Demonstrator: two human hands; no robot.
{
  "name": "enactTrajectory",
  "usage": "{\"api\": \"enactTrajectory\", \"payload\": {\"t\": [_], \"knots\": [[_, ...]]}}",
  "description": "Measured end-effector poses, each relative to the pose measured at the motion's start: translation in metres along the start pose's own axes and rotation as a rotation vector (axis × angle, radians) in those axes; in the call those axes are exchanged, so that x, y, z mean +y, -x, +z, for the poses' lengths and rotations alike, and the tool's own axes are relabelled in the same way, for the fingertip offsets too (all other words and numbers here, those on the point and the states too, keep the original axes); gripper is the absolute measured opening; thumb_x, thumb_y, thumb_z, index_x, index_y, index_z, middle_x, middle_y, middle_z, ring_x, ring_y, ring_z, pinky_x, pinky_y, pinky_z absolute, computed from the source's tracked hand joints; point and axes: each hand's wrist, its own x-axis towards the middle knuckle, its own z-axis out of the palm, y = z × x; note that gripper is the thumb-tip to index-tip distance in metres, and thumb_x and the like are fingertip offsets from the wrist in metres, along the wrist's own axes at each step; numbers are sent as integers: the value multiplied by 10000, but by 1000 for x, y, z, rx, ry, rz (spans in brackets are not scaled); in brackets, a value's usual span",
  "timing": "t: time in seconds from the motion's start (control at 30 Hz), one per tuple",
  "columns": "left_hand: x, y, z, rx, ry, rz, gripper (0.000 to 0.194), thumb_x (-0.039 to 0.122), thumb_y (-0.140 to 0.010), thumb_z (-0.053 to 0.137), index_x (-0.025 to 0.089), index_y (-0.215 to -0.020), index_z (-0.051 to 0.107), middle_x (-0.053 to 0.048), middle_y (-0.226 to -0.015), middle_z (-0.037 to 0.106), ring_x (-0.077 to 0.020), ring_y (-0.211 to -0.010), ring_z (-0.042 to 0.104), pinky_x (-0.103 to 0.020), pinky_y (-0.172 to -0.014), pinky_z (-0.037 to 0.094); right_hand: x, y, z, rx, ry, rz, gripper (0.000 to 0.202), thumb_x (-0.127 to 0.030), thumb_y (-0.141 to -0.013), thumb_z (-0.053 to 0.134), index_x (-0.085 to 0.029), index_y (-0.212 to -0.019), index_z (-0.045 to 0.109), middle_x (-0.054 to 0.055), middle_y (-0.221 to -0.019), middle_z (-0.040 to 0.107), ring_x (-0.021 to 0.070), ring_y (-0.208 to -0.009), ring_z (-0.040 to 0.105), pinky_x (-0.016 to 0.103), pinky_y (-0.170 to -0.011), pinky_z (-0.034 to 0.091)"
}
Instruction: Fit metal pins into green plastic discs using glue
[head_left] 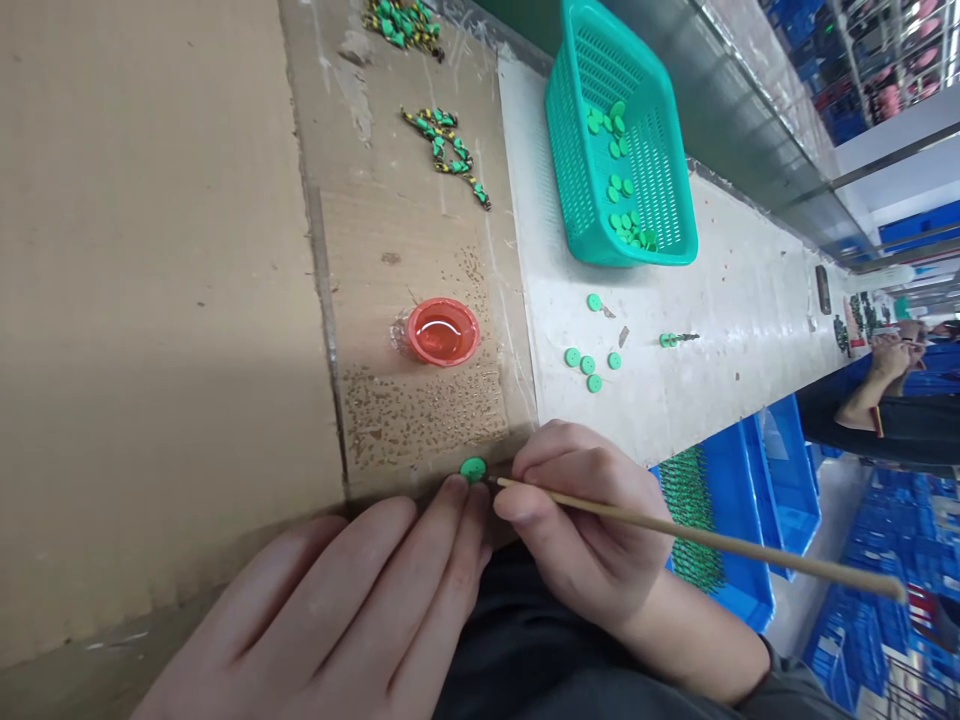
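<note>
Green button (472, 468) sits at the near edge of the cardboard (405, 250), pinned under the left hand (352, 610) fingertips. Right hand (581, 525) pinches a thin wooden stick (697, 540), its tip touching the button. Red cup (442, 332) stands near.

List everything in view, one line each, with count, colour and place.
green disc: one, green, at the cardboard's near edge, at the left fingertips
stick: one, tan, thin, tip at the disc
red cup: one, holding clear liquid, on the cardboard
loose discs: five, green, on the white table
basket: one, teal, with more green discs, on the table
green-and-yellow pieces: two clusters, far end of the cardboard
blue bins: beside the table, one holding green parts
another person's arm: far right
left hand: fingers at the disc
right hand: holds the stick
</note>
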Motion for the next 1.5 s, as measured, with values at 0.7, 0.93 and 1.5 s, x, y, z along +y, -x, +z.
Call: {"api": "enactTrajectory", "payload": {"t": [0.7, 0.93, 1.5], "knots": [[4, 7, 1, -4, 23, -39, 324, 327, -1034, 797, 205, -1333, 816, -88, -1507, 756, -265, -1261, 727, -470, -1231, 544, 20, -84, 20, 73, 216, -136, 261, -192, -1127, 711, -241, -893, 607, -58, -772, 611, 94, -679, 575, 264, -656, 504], [5, 7, 1, 11, 22, -39, 320, 324, -1033, 799, 202, -1327, 817, -89, -1505, 755, -265, -1259, 731, -467, -1227, 549, 21, -85, 22, 69, 234, -117, 263, -214, -1120, 722, -262, -890, 604, -51, -773, 628, 119, -669, 596, 276, -653, 538], [6, 2, -2, -14, 36, -52, 326, 315, -1066, 754, 211, -1370, 813, -87, -1489, 771, -270, -1263, 724, -444, -1180, 539, 14, -73, 14, 141, 192, -129, 237, -238, -1128, 699, -259, -910, 608, -28, -770, 607, 152, -706, 641, 327, -630, 512]]}}
